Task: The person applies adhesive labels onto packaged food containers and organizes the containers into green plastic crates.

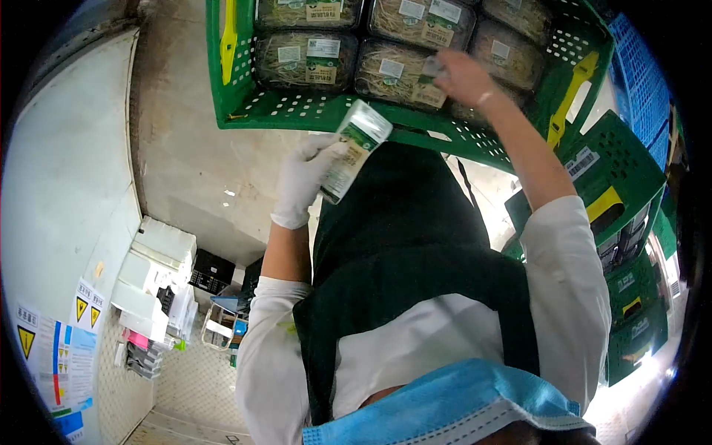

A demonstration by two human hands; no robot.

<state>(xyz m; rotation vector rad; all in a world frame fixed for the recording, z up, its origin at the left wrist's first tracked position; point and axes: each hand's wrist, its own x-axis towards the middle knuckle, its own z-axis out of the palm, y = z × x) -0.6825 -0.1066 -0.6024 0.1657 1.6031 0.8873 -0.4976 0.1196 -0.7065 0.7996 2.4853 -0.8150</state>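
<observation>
The left hand (305, 174), wearing a white glove, is clamping on a sheaf of labels (354, 152) just above the centre of the view, thumb and fingers closing around its lower left side; the sheaf is tilting toward 1 o'clock and showing green, tan and white printing. The right hand (461, 78), ungloved, is reaching in from 3 o'clock over a green crate (297, 119) that is filling the view from 11 to 2 o'clock. Its fingertips are hovering at or touching the green-and-tan label of the middle package (386, 81) in the row nearest the person, with something small and pale at the fingers; whether they are pinching it or only pressing, I cannot tell. The two hands are working well apart from each other. Inside the crate, clear-topped packages of pale, stringy food are lying flat in rows, several bearing a white sticker and a green-and-tan label; the left package (305, 61) of the near row is sitting just beside the middle one, toward 11 o'clock. Yellow handles are standing out at the crate's left and right ends. A blue crate (639, 81) is showing at 2 o'clock, and stacked green crates (619, 159) are running from 2 down to 4 o'clock, some with barcode labels. At 8 to 9 o'clock, white boxes (148, 285) are resting near a pale wall (67, 163) carrying yellow warning signs (87, 302). The person is wearing a dark apron (415, 274) and a blue mask (445, 404), the mask filling 5 to 6 o'clock.
</observation>
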